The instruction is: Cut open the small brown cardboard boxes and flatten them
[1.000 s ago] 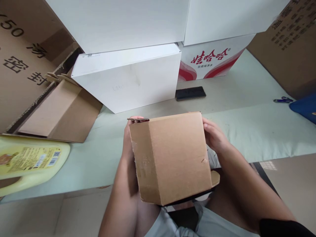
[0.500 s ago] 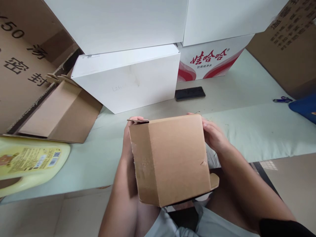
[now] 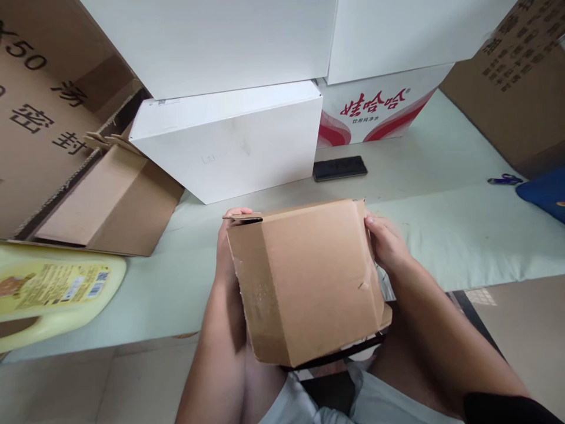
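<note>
Between my hands, above my lap at the table's front edge, is a brown cardboard box (image 3: 322,277), tilted with a broad panel facing me. My left hand (image 3: 227,247) grips its left side; most of those fingers are hidden behind the cardboard. At the upper right edge, my right hand (image 3: 386,241) pinches the box, thumb on the near side. A folded flap sticks out at the top left corner, and a small tab shows at the lower right. The inside of the box is hidden from me.
White boxes (image 3: 229,147) and a red-printed white carton (image 3: 375,106) stand at the back of the table (image 3: 450,212). A black phone (image 3: 339,168) lies before them. At left are an open carton (image 3: 128,200) and a yellow jug (image 3: 66,288); at right, purple scissors (image 3: 505,179) and a blue object (image 3: 545,191).
The box has turned slightly, so its right side edge and fold now show. My right thumb has come onto the near side of that edge. My left hand has shifted slightly left.
</note>
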### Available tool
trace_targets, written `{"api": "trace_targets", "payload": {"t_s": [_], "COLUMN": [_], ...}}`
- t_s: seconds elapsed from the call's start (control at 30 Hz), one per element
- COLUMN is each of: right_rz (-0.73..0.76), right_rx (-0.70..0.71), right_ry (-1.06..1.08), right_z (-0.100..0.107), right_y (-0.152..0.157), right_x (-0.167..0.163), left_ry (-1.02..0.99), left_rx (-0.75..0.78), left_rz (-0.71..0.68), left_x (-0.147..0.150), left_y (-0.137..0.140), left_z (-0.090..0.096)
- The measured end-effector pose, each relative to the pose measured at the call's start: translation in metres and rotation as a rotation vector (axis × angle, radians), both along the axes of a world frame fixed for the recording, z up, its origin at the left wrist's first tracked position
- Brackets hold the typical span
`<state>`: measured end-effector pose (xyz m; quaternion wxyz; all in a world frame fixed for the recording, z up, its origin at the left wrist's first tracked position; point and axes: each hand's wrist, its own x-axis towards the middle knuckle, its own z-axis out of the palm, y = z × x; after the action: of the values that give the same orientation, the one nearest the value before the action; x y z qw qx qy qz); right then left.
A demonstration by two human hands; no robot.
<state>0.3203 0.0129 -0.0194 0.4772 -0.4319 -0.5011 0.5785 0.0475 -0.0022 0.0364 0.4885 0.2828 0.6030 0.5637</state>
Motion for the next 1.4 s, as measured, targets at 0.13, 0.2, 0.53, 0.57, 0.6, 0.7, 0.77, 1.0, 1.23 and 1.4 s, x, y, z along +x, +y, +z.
{"api": "trace_targets", "payload": {"t_s": [0.13, 0.2, 0.53, 0.57, 0.6, 0.7, 0.77, 1.0, 1.23, 1.4], "right_rz": [-0.019, -0.022, -0.055, -0.058, -0.056, -0.026, 0.006, 0.068, 0.068, 0.063], "right_rx": [-0.018, -0.012, 0.007, 0.009, 0.012, 0.018, 0.011, -0.004, -0.011, -0.026], "right_ry": [-0.019, -0.024, -0.070, -0.059, -0.053, -0.070, -0.073, -0.054, -0.040, -0.026], "right_z": [0.003, 0.004, 0.000, -0.001, -0.001, -0.003, -0.004, -0.006, -0.006, -0.007], "right_y": [-0.001, -0.002, -0.005, -0.004, -0.003, -0.001, -0.001, -0.001, -0.002, -0.002], "right_x": [-0.002, -0.002, -0.001, -0.001, -0.001, 0.000, 0.001, 0.001, 0.001, 0.001], "left_ry": [-0.018, -0.028, -0.048, -0.044, -0.040, -0.037, -0.064, -0.118, -0.132, -0.147], "left_rx": [0.026, 0.035, 0.048, 0.047, 0.045, 0.044, 0.045, 0.053, 0.041, 0.048], "left_rz": [0.022, 0.026, 0.050, 0.050, 0.046, 0.038, 0.042, 0.061, 0.026, 0.041], "left_x": [0.002, 0.002, 0.006, 0.005, 0.005, 0.003, 0.002, 0.004, -0.001, 0.001], "left_y": [0.000, 0.000, 0.001, 0.001, 0.001, 0.001, 0.001, 0.001, 0.001, 0.000], "left_z": [0.003, 0.003, 0.004, 0.004, 0.003, 0.000, -0.002, -0.003, -0.008, -0.005]}}
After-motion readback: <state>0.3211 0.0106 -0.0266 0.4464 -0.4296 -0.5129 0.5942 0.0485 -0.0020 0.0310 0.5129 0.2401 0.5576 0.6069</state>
